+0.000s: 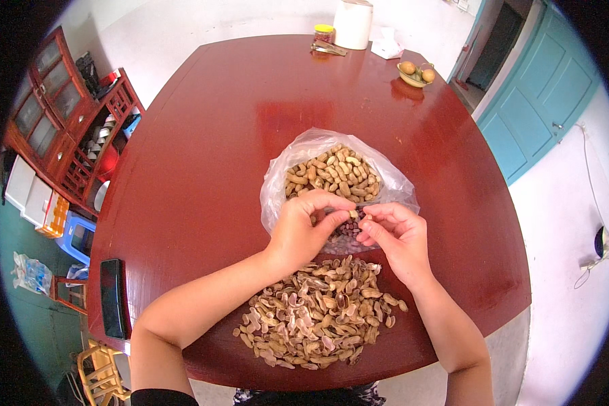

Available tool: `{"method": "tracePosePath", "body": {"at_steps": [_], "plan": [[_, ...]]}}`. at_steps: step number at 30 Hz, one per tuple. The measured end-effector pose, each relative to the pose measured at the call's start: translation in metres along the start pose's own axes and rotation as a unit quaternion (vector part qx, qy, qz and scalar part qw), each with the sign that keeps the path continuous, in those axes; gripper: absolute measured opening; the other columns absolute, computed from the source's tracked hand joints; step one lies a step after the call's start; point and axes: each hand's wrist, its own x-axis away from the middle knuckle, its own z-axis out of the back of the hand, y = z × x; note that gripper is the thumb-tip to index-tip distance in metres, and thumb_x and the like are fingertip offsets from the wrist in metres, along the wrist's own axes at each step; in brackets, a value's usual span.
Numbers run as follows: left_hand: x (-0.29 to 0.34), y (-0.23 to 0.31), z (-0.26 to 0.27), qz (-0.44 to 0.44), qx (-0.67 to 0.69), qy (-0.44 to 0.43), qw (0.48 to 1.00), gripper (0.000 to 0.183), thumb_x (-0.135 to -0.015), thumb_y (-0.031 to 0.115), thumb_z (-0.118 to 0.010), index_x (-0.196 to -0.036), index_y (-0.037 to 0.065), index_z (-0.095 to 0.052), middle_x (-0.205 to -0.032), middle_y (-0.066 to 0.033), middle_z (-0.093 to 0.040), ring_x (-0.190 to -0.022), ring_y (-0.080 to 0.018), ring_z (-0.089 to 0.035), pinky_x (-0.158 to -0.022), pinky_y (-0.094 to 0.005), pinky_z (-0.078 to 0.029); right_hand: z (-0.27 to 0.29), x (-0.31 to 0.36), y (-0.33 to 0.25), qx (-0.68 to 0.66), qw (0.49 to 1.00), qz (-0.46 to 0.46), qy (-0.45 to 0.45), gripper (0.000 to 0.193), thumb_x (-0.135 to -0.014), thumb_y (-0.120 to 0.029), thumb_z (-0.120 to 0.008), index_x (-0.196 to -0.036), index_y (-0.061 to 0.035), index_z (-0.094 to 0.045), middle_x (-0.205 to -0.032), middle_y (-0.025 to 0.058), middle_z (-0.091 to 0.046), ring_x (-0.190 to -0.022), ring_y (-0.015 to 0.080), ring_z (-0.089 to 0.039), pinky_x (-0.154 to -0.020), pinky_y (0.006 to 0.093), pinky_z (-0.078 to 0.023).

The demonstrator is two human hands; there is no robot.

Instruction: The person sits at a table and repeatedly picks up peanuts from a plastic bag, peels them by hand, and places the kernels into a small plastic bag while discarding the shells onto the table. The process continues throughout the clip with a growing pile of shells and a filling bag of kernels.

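Observation:
My left hand (309, 223) pinches a small pale peanut shell piece (353, 214) between thumb and forefinger. Close beside it, my right hand (400, 237) has thumb and fingers closed on another bit of peanut shell (368, 218). Both hands are over the near part of a clear plastic bag (275, 177). Whole unshelled peanuts (335, 172) fill the bag's far part, and dark purple shelled kernels (348, 229) show below my fingers. Nearer me lies a broad heap of cracked, empty peanut shells (311, 314), between my forearms.
A black phone (113, 298) lies at the left edge of the red table (196, 169). At the far end stand a yellow-lidded jar (323, 34), a white container (352, 24), tissues (387, 44) and a bowl of round brown fruit (415, 73). A wooden cabinet (68, 122) is left.

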Motion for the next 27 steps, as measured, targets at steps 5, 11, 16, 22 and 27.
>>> {"method": "tracePosePath", "body": {"at_steps": [5,11,16,22,27], "plan": [[0.010,0.004,-0.009,0.008,0.059,-0.049,0.997,0.014,-0.089,0.001,-0.064,-0.102,0.003,-0.065,-0.095,-0.0029,-0.063,-0.076,-0.0061,-0.056,-0.064,-0.0203,-0.044,-0.001,0.001,-0.007,-0.028,0.999,-0.027,-0.033,0.014,-0.087,-0.001,-0.065,-0.100,0.0018,-0.064,-0.089,0.0085,-0.068,-0.073,0.0136,-0.066,-0.064,0.0246,-0.053],[0.003,0.010,-0.003,0.202,0.330,-0.056,0.920,0.036,-0.099,0.030,-0.051,-0.125,0.007,-0.050,-0.104,-0.0057,-0.056,-0.076,-0.0096,-0.050,-0.067,-0.0231,-0.042,0.010,0.005,-0.021,-0.002,0.994,-0.060,-0.096,0.008,-0.085,-0.001,-0.066,-0.093,0.0003,-0.065,-0.080,0.0039,-0.066,-0.067,0.0077,-0.060,-0.058,0.0212,-0.048],[0.000,0.005,-0.002,0.224,0.473,-0.055,0.850,0.053,-0.099,0.050,-0.039,-0.131,0.008,-0.044,-0.117,-0.0090,-0.052,-0.103,-0.0194,-0.050,-0.090,-0.0362,-0.043,0.003,0.016,-0.047,0.130,0.956,-0.081,-0.250,0.009,-0.082,-0.006,-0.072,-0.089,-0.0024,-0.066,-0.072,-0.0039,-0.061,-0.064,0.0011,-0.053,-0.056,0.0190,-0.043],[0.005,0.016,-0.006,0.236,0.541,-0.110,0.800,0.060,-0.097,0.056,-0.037,-0.135,0.010,-0.039,-0.130,-0.0138,-0.047,-0.118,-0.0256,-0.048,-0.100,-0.0418,-0.040,-0.005,0.012,-0.023,0.184,0.973,0.093,-0.104,0.019,-0.081,-0.001,-0.069,-0.100,-0.0063,-0.069,-0.080,-0.0017,-0.062,-0.064,0.0070,-0.056,-0.057,0.0234,-0.046],[0.010,0.021,-0.008,0.207,0.506,-0.151,0.823,0.066,-0.096,0.059,-0.035,-0.141,0.011,-0.033,-0.137,-0.0154,-0.042,-0.123,-0.0262,-0.044,-0.104,-0.0420,-0.036,-0.006,0.014,-0.017,0.378,0.886,0.240,-0.121,0.026,-0.080,0.003,-0.065,-0.103,-0.0084,-0.067,-0.088,0.0071,-0.062,-0.072,0.0222,-0.065,-0.063,0.0336,-0.052]]}}
